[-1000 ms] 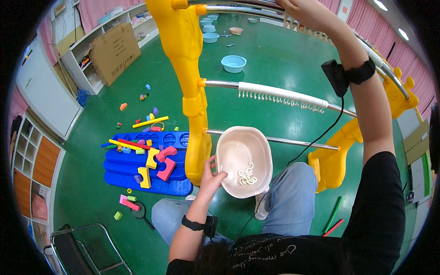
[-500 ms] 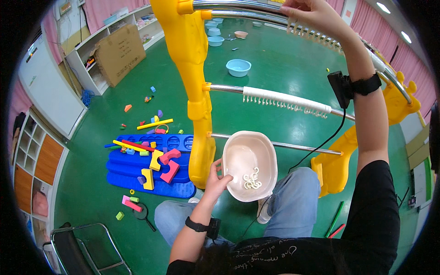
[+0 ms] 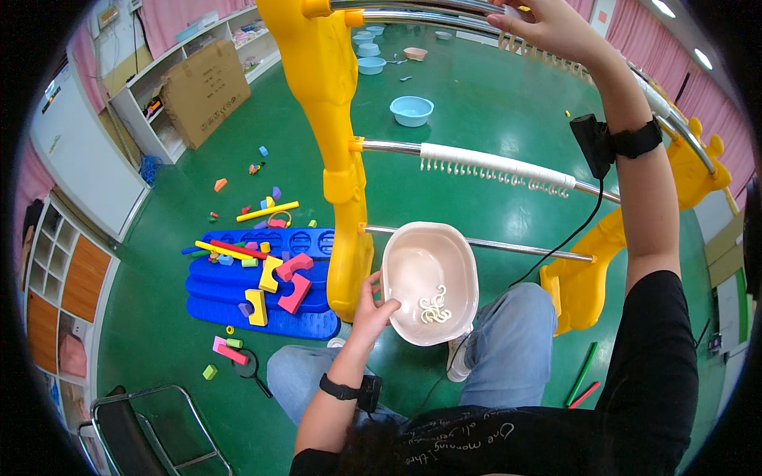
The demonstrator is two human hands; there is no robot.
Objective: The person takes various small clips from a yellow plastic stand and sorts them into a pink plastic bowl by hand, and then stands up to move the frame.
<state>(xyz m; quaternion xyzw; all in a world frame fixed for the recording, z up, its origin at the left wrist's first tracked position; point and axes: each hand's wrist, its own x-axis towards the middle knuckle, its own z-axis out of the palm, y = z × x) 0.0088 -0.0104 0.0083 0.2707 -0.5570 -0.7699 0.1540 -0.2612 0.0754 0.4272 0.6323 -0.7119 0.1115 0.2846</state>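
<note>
Left grip (image 3: 371, 317) is clamped on the left wall of the pale pink basin (image 3: 402, 266), thumb over the rim, fingers outside; basin looks like thin stiff plastic, probably light, smooth enough to slip if pinched weakly, so rim plus wall seems the right hold. Loose white hooks (image 3: 435, 308) lie in a small pile inside it, right of the left grip: likely very light, hard, a bit slick, snappable if forced, best pinched at the shank. They look glossy, curved, S-like, some overlapping. Basin is rounded-rectangular, plain, mouth toward the camera. Beyond the left grip, up and right, a white sleeve (image 3: 496, 165) wraps the middle rail (image 3: 389, 147) with a row of hooks hanging under it. Right grip (image 3: 548, 28) is at the upper rail (image 3: 429, 6), fingers bent, a white bit by the fingertips; can't tell if it's pinching anything. More hooks (image 3: 548, 59) hang just below it. Farther off, left of the right grip, a blue bowl (image 3: 411, 113) sits on the green floor (image 3: 460, 206)
</note>
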